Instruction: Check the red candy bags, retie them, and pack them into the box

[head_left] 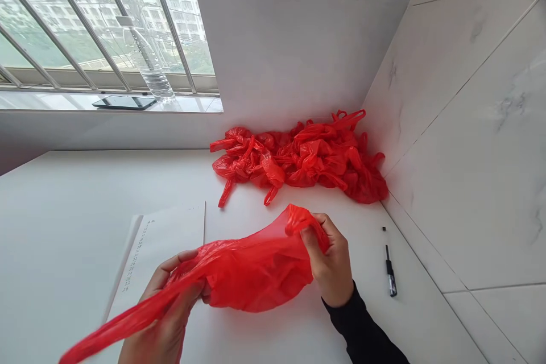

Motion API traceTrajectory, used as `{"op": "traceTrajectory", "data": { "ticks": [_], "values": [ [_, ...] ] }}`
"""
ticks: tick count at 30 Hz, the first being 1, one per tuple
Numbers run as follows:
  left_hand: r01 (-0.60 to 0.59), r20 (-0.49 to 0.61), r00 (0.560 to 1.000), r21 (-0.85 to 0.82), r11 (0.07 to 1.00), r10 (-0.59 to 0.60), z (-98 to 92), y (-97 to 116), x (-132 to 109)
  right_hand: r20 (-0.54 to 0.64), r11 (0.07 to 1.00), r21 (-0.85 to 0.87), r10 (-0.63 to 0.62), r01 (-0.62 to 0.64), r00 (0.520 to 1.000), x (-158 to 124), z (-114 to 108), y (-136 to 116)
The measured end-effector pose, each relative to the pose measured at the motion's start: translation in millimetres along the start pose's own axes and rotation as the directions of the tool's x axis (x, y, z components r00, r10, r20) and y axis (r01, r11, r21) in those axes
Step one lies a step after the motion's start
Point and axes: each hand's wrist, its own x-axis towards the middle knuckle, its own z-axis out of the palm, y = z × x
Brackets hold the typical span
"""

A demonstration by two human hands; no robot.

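Observation:
A thin red plastic bag (pixel 260 273) is stretched between my two hands above the white table. My left hand (pixel 164 301) is closed around its gathered part, and a long twisted strip of the bag trails from it toward the lower left. At the other end, my right hand (pixel 330 261) pinches a bunched edge between thumb and fingers. Part of the left fingers is hidden by the plastic. Beyond the hands, a pile of knotted red plastic bags (pixel 315 153) lies against the wall.
White paper sheets (pixel 170 239) with a printed or written column lie left of centre. A black pen (pixel 390 277) rests at the right, its small cap (pixel 384 228) apart from it. A water bottle (pixel 156 77) and a dark tablet or phone (pixel 124 103) occupy the windowsill.

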Motion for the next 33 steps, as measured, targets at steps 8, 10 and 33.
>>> {"op": "traceTrajectory", "data": {
  "ticks": [8, 10, 33],
  "values": [
    [0.051, 0.124, 0.992, -0.184, 0.982, -0.029, -1.9, 2.2, -12.2, 0.183, 0.992, -0.029, 0.129, -0.126, 0.975, -1.8, 1.3, -1.8],
    [0.047, 0.129, 0.991, -0.198, 0.979, -0.022, 3.4, 4.3, -15.3, 0.177, 0.986, -0.119, 0.139, -0.119, 0.974, -2.2, 2.5, 1.3],
    [0.168, 0.037, 0.985, 0.035, 0.985, -0.170, 2.7, -8.0, -36.1, 0.231, 0.995, -0.098, 0.025, -0.003, 0.973, -7.9, -2.1, 0.2]
  ]
}}
